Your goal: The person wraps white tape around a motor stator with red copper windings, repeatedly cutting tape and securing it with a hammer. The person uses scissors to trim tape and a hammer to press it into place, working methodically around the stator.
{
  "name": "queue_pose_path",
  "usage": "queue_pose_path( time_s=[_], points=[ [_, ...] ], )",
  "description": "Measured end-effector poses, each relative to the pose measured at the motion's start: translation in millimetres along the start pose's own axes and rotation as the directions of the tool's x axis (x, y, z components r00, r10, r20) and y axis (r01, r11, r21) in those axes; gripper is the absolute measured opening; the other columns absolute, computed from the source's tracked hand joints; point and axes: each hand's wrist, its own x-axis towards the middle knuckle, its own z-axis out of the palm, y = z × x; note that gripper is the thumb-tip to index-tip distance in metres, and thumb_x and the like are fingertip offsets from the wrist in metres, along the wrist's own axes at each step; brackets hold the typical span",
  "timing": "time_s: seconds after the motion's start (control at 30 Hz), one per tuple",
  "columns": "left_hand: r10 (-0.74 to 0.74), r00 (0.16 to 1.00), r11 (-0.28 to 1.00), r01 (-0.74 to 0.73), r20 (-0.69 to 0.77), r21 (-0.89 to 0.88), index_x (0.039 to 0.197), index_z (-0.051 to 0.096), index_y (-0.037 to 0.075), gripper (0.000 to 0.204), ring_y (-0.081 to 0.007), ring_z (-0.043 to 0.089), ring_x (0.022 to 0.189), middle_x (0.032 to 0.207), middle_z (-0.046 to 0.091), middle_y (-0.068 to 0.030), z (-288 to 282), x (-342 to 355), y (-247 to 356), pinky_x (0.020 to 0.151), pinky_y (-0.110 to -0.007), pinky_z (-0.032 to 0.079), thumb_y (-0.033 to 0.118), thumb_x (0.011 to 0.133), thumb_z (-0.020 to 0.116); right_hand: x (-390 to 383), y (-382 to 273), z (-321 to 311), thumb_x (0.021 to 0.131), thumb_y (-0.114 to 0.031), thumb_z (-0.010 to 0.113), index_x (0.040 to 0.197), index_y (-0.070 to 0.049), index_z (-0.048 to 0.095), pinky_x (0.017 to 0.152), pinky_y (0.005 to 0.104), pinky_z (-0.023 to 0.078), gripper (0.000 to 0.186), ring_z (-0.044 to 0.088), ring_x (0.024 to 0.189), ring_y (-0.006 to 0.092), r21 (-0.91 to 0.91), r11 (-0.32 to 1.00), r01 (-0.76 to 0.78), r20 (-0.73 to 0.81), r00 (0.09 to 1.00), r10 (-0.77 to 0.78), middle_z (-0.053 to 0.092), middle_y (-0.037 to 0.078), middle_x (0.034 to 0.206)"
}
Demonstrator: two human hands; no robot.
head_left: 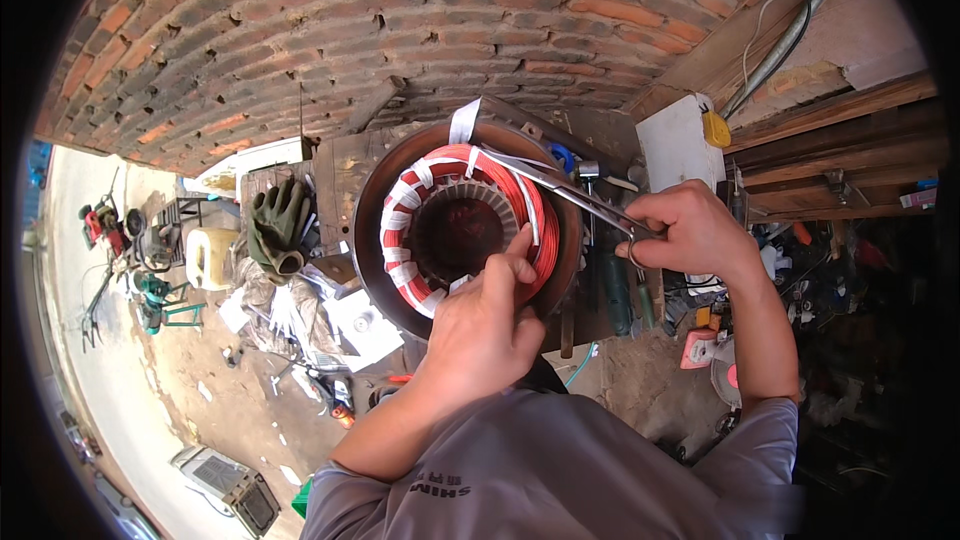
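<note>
A round metal housing (365, 215) holds a ring of red wire coils (542, 255), bound with white tape (405, 195) along much of its left side, around a slotted metal core. My left hand (485, 325) lies over the front right of the ring, fingers bent onto it, the index finger beside a loose white strip (533, 215). My right hand (685, 235) grips the looped handles of long scissor-like metal forceps (585, 195), whose narrow end reaches the tape at the top of the ring. A white tab (464, 120) sticks up there.
A brick wall (420, 20) rises behind the wooden bench (335, 170). Dark gloves (280, 225), papers (365, 330) and a yellowish jug (210, 258) are at left. Tools (618, 300), a white board (675, 140), a yellow tape measure (716, 128) and wooden shelving are at right.
</note>
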Motion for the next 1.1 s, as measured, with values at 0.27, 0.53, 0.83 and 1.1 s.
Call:
queue_pose_path(
  time_s=[0.27,0.53,0.83,1.1],
  points=[
    [-0.111,0.994,0.993,0.111,0.012,-0.025,0.111,0.041,0.003,0.041,-0.0436,0.070,0.095,0.143,0.061,-0.0239,-2,-1,9,0.080,-0.048,0.057,-0.002,0.076,0.062,8,35,12,0.079,-0.010,0.082,0.091,-0.002,0.075,0.051,0.0313,0.039,0.016,0.049,0.050,0.0130,0.143,0.983,0.114,0.005,0.993,-0.115,0.057,0.006,0.057],
    [-0.140,0.990,0.989,0.139,-0.013,-0.053,0.113,0.041,0.006,0.041,-0.0376,0.070,0.076,0.144,0.063,-0.0174,0,-1,4,0.070,-0.043,0.056,0.000,0.078,0.061,-9,57,28,0.093,-0.003,0.073,0.108,0.004,0.072,0.060,0.0230,0.048,0.017,0.061,0.064,0.0073,0.507,0.861,0.050,-0.163,0.986,0.039,0.069,0.002,0.075],
    [-0.146,0.964,0.965,0.091,-0.220,-0.245,0.120,0.048,-0.001,0.029,-0.0261,0.071,0.118,0.133,0.069,-0.0205,15,-4,-6,0.087,-0.031,0.057,-0.008,0.093,0.053,-86,78,143,0.099,-0.009,0.071,0.127,0.006,0.064,0.063,0.0239,0.052,0.032,0.066,0.072,0.0086,0.804,0.578,-0.140,-0.135,0.904,0.407,0.071,0.005,0.084],
    [-0.227,0.860,0.969,0.246,-0.458,-0.017,0.108,0.066,-0.004,0.014,-0.0117,0.062,0.084,0.102,0.071,-0.0082,-43,-54,11,0.075,-0.028,0.052,-0.006,0.096,0.060,-81,98,232,0.093,-0.017,0.076,0.101,-0.003,0.069,0.066,0.0437,0.055,0.018,0.073,0.075,0.0341,0.503,0.730,-0.462,-0.104,0.807,0.582,0.073,0.019,0.082]
  ],
)
